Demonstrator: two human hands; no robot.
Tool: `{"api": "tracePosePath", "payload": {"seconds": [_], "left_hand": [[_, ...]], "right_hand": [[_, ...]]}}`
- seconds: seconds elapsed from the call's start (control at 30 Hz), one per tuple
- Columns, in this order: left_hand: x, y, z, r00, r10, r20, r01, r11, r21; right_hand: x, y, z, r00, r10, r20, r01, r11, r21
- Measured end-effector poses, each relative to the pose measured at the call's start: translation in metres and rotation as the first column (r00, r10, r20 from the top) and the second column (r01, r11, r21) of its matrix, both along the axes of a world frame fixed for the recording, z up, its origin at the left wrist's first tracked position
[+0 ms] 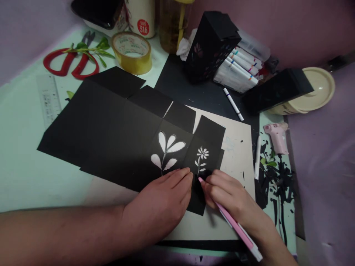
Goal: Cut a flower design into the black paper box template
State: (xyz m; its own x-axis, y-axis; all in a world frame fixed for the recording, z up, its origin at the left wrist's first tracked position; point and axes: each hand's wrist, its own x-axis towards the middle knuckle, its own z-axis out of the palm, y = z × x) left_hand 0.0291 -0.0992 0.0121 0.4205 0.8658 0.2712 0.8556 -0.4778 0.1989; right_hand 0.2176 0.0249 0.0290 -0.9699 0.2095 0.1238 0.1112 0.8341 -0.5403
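Note:
A black card box blank with tabs along its far side lies flat. A large leafy sprig cut-out and a smaller daisy cut-out show white through it. My left hand presses on the card below the sprig, fingers stretched out flat and close together. My right hand pinches a slim pink and white craft knife near its front end. Its tip rests at the foot of the daisy's stem; the blade itself is too small to make out.
Under the card lies a pale board. Red-handled scissors, a roll of tape and a clear ruler are at the left. Behind stand a black box and markers. A pink glue gun and black scraps lie right.

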Motion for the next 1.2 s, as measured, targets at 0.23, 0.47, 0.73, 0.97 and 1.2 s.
{"api": "tracePosePath", "payload": {"seconds": [0.23,0.47,0.73,0.97,1.2], "left_hand": [[0.000,0.001,-0.002,1.000,0.001,0.006,-0.001,1.000,0.028],[0.000,0.003,-0.002,1.000,-0.005,-0.006,0.005,0.997,0.071],[0.000,0.003,-0.002,0.998,0.001,-0.068,0.003,0.998,0.060],[0.001,0.004,-0.001,0.997,-0.025,-0.078,0.029,0.998,0.049],[0.001,0.004,-0.002,0.998,-0.021,-0.054,0.022,1.000,0.006]], "right_hand": [[0.001,0.001,0.000,1.000,0.008,0.029,-0.009,0.999,0.039],[-0.004,-0.005,-0.010,0.938,-0.202,-0.282,0.181,0.979,-0.099],[-0.014,-0.018,-0.013,0.793,-0.553,-0.254,0.505,0.831,-0.234],[-0.013,-0.018,-0.022,0.787,-0.549,-0.282,0.484,0.832,-0.269],[-0.011,-0.019,-0.025,0.799,-0.547,-0.251,0.486,0.832,-0.267]]}}
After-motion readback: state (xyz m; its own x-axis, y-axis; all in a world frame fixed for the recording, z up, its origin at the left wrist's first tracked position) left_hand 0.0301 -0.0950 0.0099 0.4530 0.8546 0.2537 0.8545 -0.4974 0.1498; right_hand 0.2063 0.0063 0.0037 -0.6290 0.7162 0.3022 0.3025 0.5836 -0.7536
